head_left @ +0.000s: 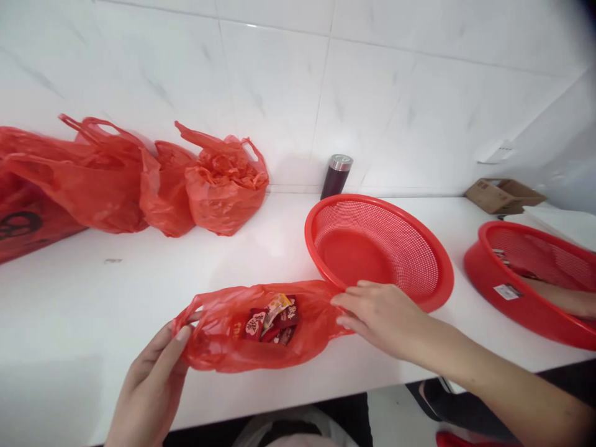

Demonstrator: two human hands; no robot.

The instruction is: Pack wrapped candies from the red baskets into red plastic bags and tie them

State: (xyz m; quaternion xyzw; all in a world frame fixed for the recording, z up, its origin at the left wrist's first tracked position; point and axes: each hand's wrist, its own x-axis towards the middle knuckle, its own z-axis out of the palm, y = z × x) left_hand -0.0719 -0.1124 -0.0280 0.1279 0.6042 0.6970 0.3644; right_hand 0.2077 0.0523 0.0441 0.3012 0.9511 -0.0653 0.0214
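Our left hand (151, 379) pinches left edge of red bag (261, 329), right hand (377, 313) pinches right edge; we hold mouth spread. Bag lies on white worktop (139, 279), wrapped sweets (274, 320) inside. Empty red basket (377, 245) just beyond right hand.

On the counter (93, 292) in front of me, a bag (223, 335) lies at the near edge with small packets (274, 320) inside it, my left hand (153, 379) at its left end and my right hand (377, 313) at its right. Just behind the right hand sits a basket (437, 273); behind that, a flask (336, 176) stands against the wall. 3 bags (139, 180) sit at back left. A 2nd basket (488, 279) sits far right, another person's arm (563, 298) in it, a box (503, 194) behind.
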